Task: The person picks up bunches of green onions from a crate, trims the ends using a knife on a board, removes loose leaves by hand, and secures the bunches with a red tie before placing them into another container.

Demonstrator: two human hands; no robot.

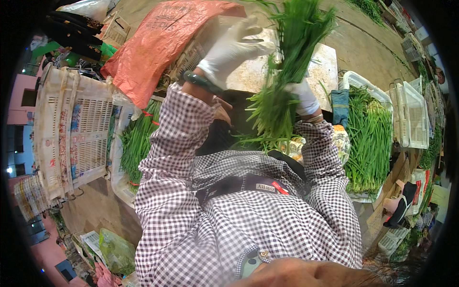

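My right hand (304,97), in a white glove and partly hidden behind the leaves, grips a bunch of long green chives (297,53). The bunch stands nearly upright, leaf ends up and cut stalk ends down towards my lap; it is slightly blurred. To its left, my left hand (235,52), also in a white glove, is raised with its fingers apart and nothing in it. Its fingertips come near the leaves; I cannot tell whether they touch. Beneath both hands is a pale, dirt-speckled board (247,77). Loose green stalks (265,141) lie by my lap.
On the right, a white plastic crate (365,79) holds chives (369,143), with a blue cloth (339,107) at its edge. Another crate of chives (138,143) stands left, beside an upright stained crate (91,132). An orange-red plastic sack (161,43) drapes over a crate ahead.
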